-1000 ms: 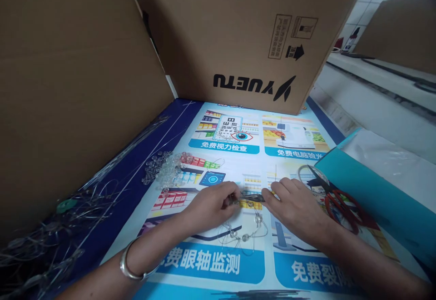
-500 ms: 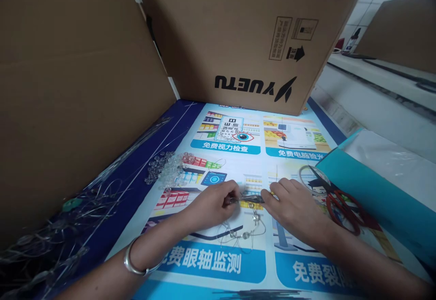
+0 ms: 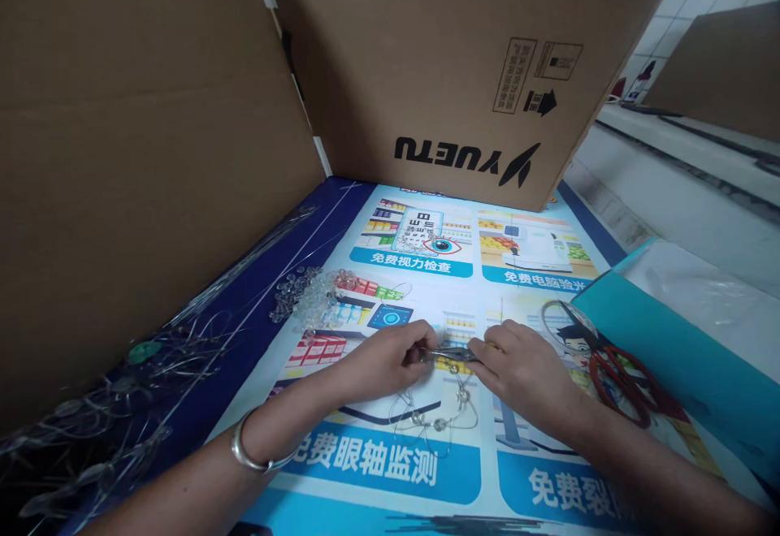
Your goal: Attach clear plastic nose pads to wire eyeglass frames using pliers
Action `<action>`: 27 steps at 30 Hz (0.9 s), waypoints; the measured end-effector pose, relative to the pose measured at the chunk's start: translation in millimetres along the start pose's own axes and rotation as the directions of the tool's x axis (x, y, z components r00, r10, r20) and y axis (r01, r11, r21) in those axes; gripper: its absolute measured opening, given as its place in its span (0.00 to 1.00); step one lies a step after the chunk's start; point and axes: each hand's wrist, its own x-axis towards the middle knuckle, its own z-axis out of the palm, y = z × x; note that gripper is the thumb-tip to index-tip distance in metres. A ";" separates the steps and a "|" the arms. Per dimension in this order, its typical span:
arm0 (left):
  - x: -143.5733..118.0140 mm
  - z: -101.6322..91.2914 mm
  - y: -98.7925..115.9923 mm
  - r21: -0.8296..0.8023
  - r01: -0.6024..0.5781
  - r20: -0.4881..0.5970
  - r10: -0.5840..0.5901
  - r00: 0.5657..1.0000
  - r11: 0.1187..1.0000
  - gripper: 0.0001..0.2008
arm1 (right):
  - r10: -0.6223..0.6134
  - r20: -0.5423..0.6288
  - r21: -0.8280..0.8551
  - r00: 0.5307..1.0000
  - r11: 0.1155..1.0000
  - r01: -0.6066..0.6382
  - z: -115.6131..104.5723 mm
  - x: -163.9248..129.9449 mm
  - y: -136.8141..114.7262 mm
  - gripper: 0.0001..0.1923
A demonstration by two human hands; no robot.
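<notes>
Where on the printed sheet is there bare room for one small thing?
Two patches look bare: between the clear beads and left forearm, and between the beaded wire and right forearm. It is crowded at left, with tangled strands, and at right, where scissors lie beside the turquoise box.

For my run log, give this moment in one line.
right hand: gripping pliers; left hand: curled at their tips; beaded strand: near side of pliers; loose beads: heaped beyond left hand; scissors: right of right hand
</notes>
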 end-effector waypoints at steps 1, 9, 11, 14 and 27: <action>-0.2 -0.5 0.2 -0.010 0.005 0.008 -0.005 1.000 1.000 0.08 | 0.008 0.001 0.005 1.000 1.000 -0.008 0.5 -0.3 0.0 0.12; -1.0 -4.4 4.4 -0.048 -0.003 0.030 0.005 1.000 0.999 0.02 | 0.015 0.002 0.002 1.000 1.000 -0.015 3.5 -3.1 1.8 0.13; -0.5 -4.8 4.6 -0.040 -0.021 0.034 0.022 0.999 0.999 0.03 | 0.012 0.009 0.006 1.000 1.000 -0.012 3.5 -3.6 1.6 0.14; 0.3 -4.7 4.1 -0.018 -0.042 0.026 0.043 0.999 0.999 0.05 | 0.019 0.025 0.009 1.000 1.000 -0.019 0.5 -4.2 -0.2 0.13; 0.8 1.3 0.8 -0.038 0.045 -0.044 -0.047 0.998 0.998 0.06 | 0.072 0.067 -0.011 0.995 0.997 -0.071 -27.8 -12.8 -10.1 0.09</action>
